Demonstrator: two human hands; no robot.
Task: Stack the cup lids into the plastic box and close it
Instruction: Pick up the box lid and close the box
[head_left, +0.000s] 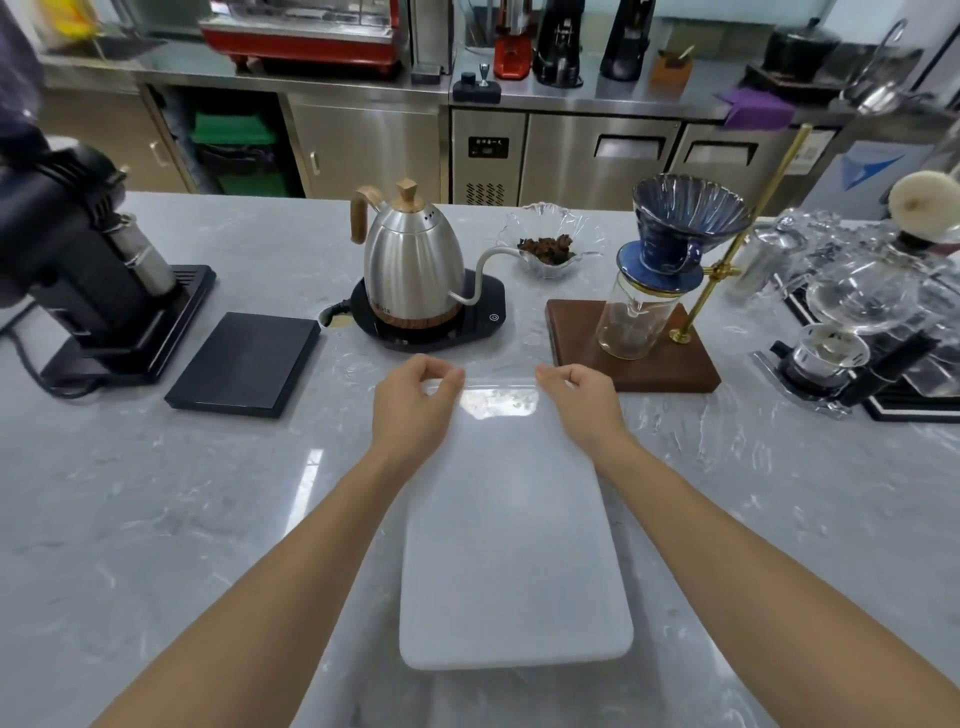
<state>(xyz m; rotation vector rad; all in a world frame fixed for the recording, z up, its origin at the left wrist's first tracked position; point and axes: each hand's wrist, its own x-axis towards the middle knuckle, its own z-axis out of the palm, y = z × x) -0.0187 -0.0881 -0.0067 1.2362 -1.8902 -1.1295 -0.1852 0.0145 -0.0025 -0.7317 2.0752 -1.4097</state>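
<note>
A frosted white plastic box lid (514, 535), a flat rounded rectangle, lies lengthwise in front of me on the grey marble counter (156, 519). My left hand (415, 400) pinches its far left corner. At the far right corner my right hand (576, 397) pinches it the same way. The far edge looks glossy and slightly raised. Whatever is under the lid is hidden, and I see no cup lids and no box walls.
Beyond the lid stand a steel gooseneck kettle (415, 265) on its black base, a glass bowl (548, 241), and a blue dripper over a glass jar (670, 249) on a wooden stand. A black scale (244, 364) and a grinder (78, 260) sit left, glassware (852, 322) right.
</note>
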